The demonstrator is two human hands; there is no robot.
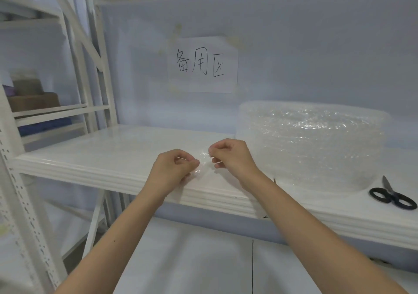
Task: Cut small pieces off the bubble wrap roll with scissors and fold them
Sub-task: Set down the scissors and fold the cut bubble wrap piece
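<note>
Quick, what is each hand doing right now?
Left hand: closed, pinching the bubble wrap piece.
Right hand: closed, pinching the same piece.

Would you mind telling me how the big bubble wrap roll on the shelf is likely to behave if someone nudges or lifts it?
The bubble wrap roll is bulky but mostly trapped air, so it is probably light for its size. It seems to rest on its curved side on the shelf, so a nudge might roll it, perhaps toward the scissors. Its wrinkled, glossy film looks soft and would likely dent when gripped.

Two bare forearms, no sleeves, no jewellery
</note>
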